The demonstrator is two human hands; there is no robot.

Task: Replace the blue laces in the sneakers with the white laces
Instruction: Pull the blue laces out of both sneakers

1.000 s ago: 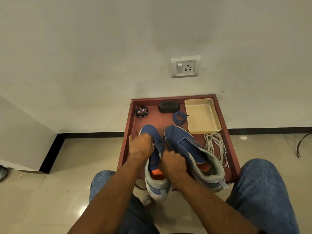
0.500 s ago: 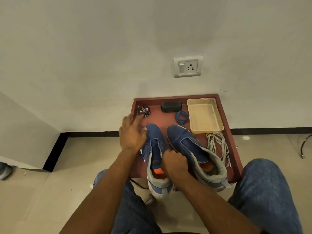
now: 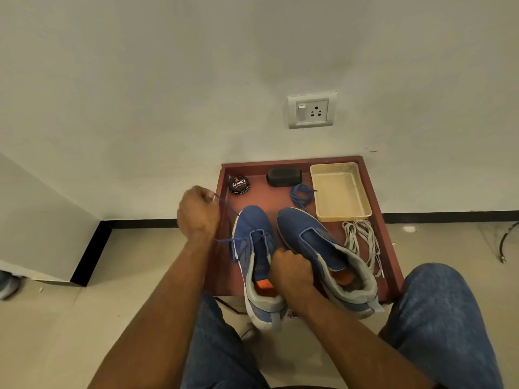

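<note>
Two blue sneakers lie on a low red-brown table [image 3: 387, 248]. The left sneaker [image 3: 252, 237] still carries a blue lace [image 3: 229, 211], pulled taut up and to the left. My left hand [image 3: 198, 213] pinches that lace beyond the table's left edge. My right hand [image 3: 292, 269] grips the left sneaker at its tongue and right side. The right sneaker [image 3: 311, 242] has no lace in it. A loose blue lace [image 3: 302, 195] lies coiled behind it. The white laces [image 3: 362, 240] lie bundled at the table's right side.
A cream plastic tray [image 3: 339, 190] stands at the back right, a black brush [image 3: 283, 177] and a round polish tin [image 3: 238, 185] along the back. The wall with a socket [image 3: 311, 110] rises right behind. My knees in jeans flank the table's front.
My left hand has left the sneaker's lacing and moved up and to the left, drawing the blue lace out taut. My right hand has stayed on the sneaker.
</note>
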